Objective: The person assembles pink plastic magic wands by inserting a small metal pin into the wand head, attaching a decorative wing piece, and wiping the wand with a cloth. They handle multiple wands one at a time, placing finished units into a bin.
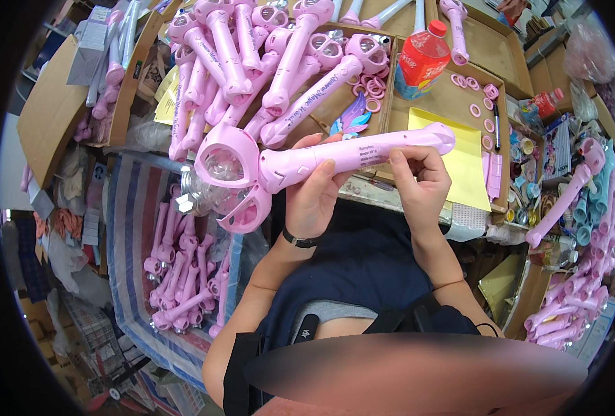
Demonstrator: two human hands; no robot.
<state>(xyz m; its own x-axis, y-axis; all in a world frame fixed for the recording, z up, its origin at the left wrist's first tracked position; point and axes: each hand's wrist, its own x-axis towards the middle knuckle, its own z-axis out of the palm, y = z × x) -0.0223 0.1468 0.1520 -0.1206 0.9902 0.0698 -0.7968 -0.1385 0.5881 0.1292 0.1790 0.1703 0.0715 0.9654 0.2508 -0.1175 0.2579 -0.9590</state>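
A pink toy wand [370,150] lies across in front of me, its handle pointing right. On its left end is an open pink frame around a clear dome [217,168], with a shiny silvery part beside it. My left hand [312,202] is wrapped round the handle near the head, thumb in front, fingers partly hidden behind. My right hand [422,186] is closed in a pinch at the handle's lower edge, near the right end. Whether a small part sits between its fingertips cannot be seen. Small dark print marks the handle.
Similar wands [227,62] are heaped in a box behind. A striped bag [124,243] at left holds several more. A red-capped bottle [422,59], a yellow sheet [470,149], pink rings [475,111] and a black pen [496,128] are beyond my right hand. More pink pieces [570,308] are piled far right.
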